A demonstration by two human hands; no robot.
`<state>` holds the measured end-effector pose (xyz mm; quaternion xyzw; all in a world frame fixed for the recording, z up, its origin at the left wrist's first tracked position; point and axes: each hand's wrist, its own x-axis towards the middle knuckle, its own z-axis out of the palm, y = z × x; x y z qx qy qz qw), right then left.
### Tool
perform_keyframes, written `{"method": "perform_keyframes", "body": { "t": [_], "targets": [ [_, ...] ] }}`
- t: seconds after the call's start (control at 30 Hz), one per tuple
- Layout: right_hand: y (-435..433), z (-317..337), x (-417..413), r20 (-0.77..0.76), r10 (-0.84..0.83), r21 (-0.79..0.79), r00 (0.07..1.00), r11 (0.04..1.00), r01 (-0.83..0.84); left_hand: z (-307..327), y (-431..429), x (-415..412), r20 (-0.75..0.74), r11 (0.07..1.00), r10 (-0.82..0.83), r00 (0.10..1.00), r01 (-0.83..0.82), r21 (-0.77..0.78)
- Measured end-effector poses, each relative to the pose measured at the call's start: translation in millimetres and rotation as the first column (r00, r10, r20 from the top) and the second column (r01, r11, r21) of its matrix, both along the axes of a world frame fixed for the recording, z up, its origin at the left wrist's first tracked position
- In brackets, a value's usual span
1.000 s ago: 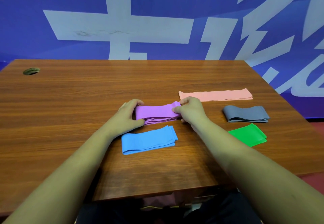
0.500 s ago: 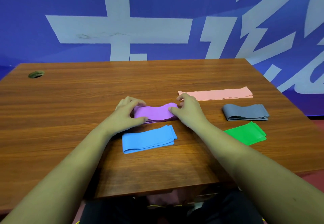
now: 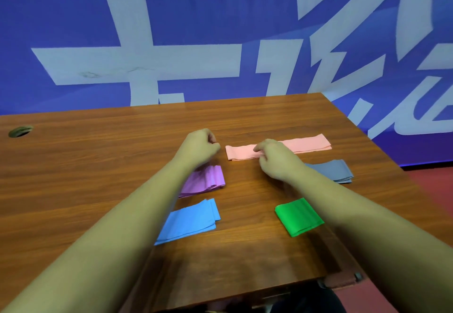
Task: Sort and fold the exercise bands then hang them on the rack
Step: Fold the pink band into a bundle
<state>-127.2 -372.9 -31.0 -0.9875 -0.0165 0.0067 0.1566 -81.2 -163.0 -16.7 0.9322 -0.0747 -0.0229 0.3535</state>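
both hands have left the purple band (image 3: pixel 206 180), which now lies folded at centre frame, and have gone up to the pink band (image 3: pixel 306 144), lying flat and unfolded just right of centre. the left hand (image 3: pixel 198 149) hovers just off its left end, fingers curled in on nothing. the right hand (image 3: pixel 278 159) sits over its middle, fingers bent down (pinching or only touching, i cannot tell). my worry: pulling the thin strip one-handed could bunch it, or that forearm could scuff the grey band (image 3: pixel 333 169) beside it.
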Motion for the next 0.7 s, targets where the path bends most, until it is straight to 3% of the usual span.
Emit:
{"method": "perform_keyframes", "body": {
  "t": [0.17,0.37,0.57,0.7],
  "targets": [
    [-11.9,-11.6,16.0,-0.069,0.054,-0.032,0.996,0.998,-0.056,1.0,-42.9,24.5,-0.204,0.986,0.084,0.975,-0.052,0.156],
    [-22.9,-22.9,25.4,-0.066,0.089,-0.014,0.994,0.996,-0.09,-0.4,-66.1,38.8,-0.356,0.976,0.157,0.921,-0.089,0.199],
    [-24.2,-25.9,26.5,-0.053,0.069,0.018,0.996,0.997,-0.069,-7.4,-80.6,35.4,-0.366,0.964,0.164,0.916,-0.069,0.258],
    [-24.7,-25.5,24.6,-0.058,0.046,0.065,0.997,0.997,-0.042,-8.5,-87.1,30.1,-0.288,0.966,0.131,0.949,-0.058,0.251]
  ]
}}
